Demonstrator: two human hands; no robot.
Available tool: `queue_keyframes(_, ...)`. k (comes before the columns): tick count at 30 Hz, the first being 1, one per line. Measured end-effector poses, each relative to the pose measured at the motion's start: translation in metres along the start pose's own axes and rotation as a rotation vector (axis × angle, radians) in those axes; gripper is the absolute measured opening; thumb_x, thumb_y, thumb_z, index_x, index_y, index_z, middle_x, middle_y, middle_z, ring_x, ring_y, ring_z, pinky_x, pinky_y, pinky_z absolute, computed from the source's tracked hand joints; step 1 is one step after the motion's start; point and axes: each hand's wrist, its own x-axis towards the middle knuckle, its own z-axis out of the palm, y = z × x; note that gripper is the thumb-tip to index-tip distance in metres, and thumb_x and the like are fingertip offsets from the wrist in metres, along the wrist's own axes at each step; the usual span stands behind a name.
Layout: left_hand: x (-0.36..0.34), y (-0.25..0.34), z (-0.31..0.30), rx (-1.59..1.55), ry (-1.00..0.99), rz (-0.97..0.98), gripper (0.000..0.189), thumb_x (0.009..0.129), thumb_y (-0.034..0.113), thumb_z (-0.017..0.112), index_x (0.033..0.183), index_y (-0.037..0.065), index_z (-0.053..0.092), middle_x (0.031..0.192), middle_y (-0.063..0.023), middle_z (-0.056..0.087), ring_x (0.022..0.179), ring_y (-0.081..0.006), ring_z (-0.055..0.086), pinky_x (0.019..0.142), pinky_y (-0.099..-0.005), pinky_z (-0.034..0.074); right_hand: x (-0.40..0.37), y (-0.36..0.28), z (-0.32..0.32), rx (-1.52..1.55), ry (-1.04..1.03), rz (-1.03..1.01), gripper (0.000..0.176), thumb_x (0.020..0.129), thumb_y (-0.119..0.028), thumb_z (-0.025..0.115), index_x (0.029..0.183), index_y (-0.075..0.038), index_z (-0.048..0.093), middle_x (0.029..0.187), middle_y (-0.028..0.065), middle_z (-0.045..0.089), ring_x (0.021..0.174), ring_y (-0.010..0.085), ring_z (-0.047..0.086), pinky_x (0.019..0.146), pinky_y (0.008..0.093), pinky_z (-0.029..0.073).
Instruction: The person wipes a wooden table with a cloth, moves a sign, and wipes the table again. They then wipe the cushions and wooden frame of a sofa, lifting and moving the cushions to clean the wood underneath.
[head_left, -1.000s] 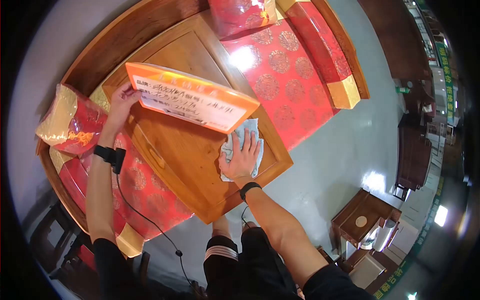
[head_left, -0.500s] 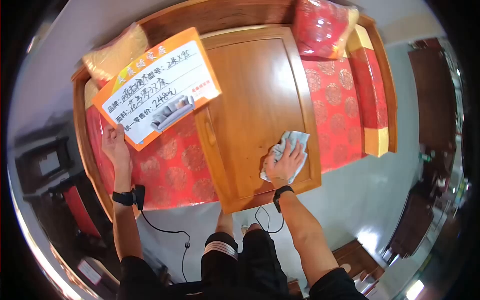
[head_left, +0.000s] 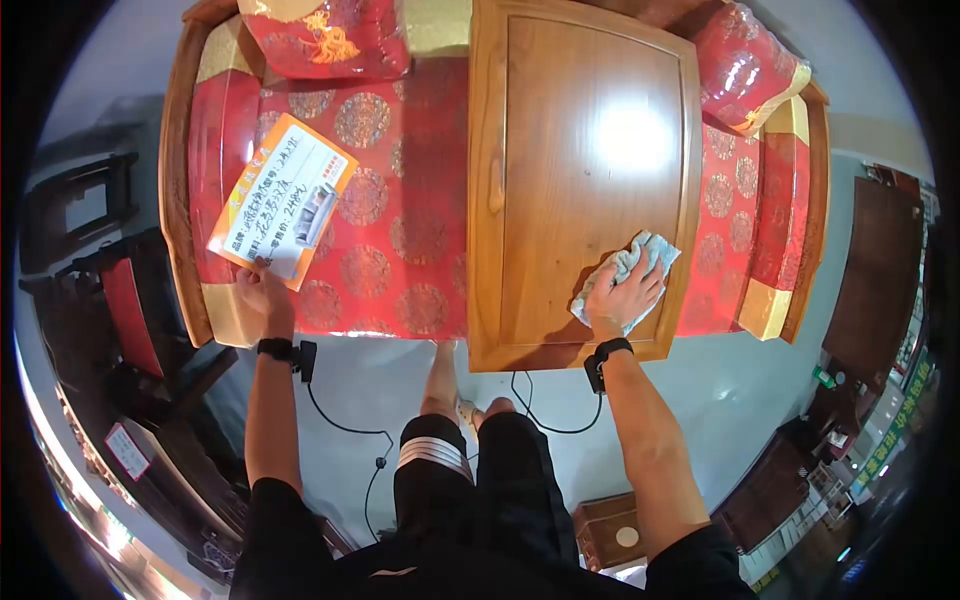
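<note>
Between its fingers and thumb, my left hand [head_left: 265, 297] grips the lower corner of an orange-edged price sign [head_left: 285, 205] with handwriting and a small sofa picture. The sign is over the red patterned seat [head_left: 365, 270] of a wooden daybed. To the right, my right hand [head_left: 627, 297] presses down on a crumpled pale blue cloth [head_left: 648, 250], fingers bent over it. That cloth lies on the lower right part of a brown wooden tabletop panel [head_left: 540, 200], which spans the seat. A bright glare shows on the panel's upper right.
Red cushions in clear plastic, one at upper left [head_left: 330, 40] and one at upper right [head_left: 745, 70], rest on the daybed. Its wooden side frame [head_left: 180, 200] bounds the left. Black cables [head_left: 345, 430] hang from both wrists. A small brown stool [head_left: 610, 535] stands near my legs.
The view has shifted. My left hand has lowered the sign away from my face, closer to the seat. My right hand stays on the cloth at the panel's lower right.
</note>
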Motion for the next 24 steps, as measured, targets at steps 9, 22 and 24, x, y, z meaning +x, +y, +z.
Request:
queue_keyframes(9, -0.007, -0.113, -0.018, -0.138, -0.133, -0.520, 0.030, 0.102, 0.024, 0.069, 0.119, 0.000, 0.061, 0.097, -0.0096, 0.073, 0.072, -0.0151, 0.066, 0.057, -0.0295, 0.049, 0.001, -0.001, -0.001, 0.011, -0.021, 0.003, 0.065, 0.088, -0.037, 0.059, 0.146, -0.008, 0.052, 0.153, 0.0275, 0.043, 0.139, 0.0480, 0.039, 0.116, 0.0627, 0.028)
queue_keyframes(22, -0.165, -0.043, 0.102, 0.204, -0.362, -0.049, 0.046, 0.106, 0.044, 0.058, 0.112, -0.001, 0.065, 0.095, -0.0081, 0.066, 0.078, -0.0174, 0.062, 0.070, -0.0333, 0.052, 0.003, 0.003, 0.000, 0.082, -0.023, -0.001, 0.069, 0.084, -0.040, 0.062, 0.145, -0.008, 0.054, 0.157, 0.0266, 0.042, 0.144, 0.0498, 0.037, 0.117, 0.0666, 0.026)
queue_keyframes(24, -0.201, -0.049, 0.138, 0.135, -0.430, -0.026, 0.063, 0.107, 0.050, 0.050, 0.134, -0.005, 0.063, 0.126, -0.0161, 0.069, 0.118, -0.0265, 0.064, 0.103, -0.0385, 0.048, 0.003, 0.004, -0.002, 0.062, -0.074, 0.038, 0.070, 0.083, -0.040, 0.064, 0.145, -0.009, 0.053, 0.158, 0.0262, 0.041, 0.146, 0.0500, 0.035, 0.119, 0.0677, 0.025)
